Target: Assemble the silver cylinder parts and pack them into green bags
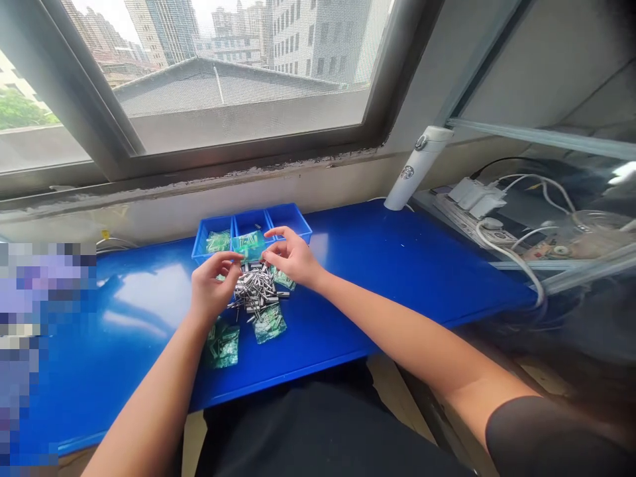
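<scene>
Between my two hands hangs a small green plastic bag [250, 245] with pale pin-like parts in it. Its left lower corner is pinched by my left hand [214, 285], thumb and forefinger together. The fingertips of my right hand [292, 257] close on its right side. Just below lies a heap of silvery metal pins [256, 291] of mixed sizes on the blue table [342, 311]. Other green bags surround the heap: one filled bag [269, 324] in front, another bag [223, 344] nearer to me, and a bag [285, 278] partly hidden under my right hand.
Three joined blue bins [304, 232] stand behind my hands; the left one holds a green bag [217, 242]. A white flask [417, 169] stands at the back right. Beyond it are a power strip [477, 218] and cables. A window [238, 73] rises behind the table.
</scene>
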Motion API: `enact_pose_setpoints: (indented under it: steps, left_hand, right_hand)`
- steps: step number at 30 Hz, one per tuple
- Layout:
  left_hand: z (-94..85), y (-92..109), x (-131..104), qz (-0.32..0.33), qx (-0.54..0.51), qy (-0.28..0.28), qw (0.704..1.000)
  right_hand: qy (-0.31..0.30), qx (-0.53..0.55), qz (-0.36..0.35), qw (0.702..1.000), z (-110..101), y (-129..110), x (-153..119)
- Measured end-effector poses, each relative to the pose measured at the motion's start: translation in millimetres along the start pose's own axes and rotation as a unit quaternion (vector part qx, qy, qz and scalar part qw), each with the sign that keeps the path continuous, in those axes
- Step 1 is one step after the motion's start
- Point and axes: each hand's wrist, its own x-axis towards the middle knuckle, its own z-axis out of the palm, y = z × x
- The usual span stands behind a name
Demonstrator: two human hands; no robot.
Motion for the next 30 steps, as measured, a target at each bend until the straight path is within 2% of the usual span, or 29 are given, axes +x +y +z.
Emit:
enact_pose_setpoints:
  steps: [7, 17, 26, 30]
  left_hand:
    - [1.4, -4.0, -0.1, 0.017, 0.019, 0.005, 1.0]
    - [7.2, -5.8, 1.3, -0.035, -0.014, 0.032, 0.999]
    - [2.8, -4.8, 0.2, -0.094, -0.047, -0.008, 0.994]
    - [1.9, -3.4, 1.2, -0.099, -0.047, -0.001, 0.994]
  right_hand:
    - [0.005, -0.002, 0.016, 1.0, 1.6, 2.2, 0.5]
    - [0.013, -0.023, 0.016, 1.0, 2.8, 0.0, 0.0]
    - [0.019, -0.083, -0.001, 0.996, 2.3, 1.5, -0.6]
    - [0.007, -0.09, 0.007, 0.996, 2.0, 0.2, -1.2]
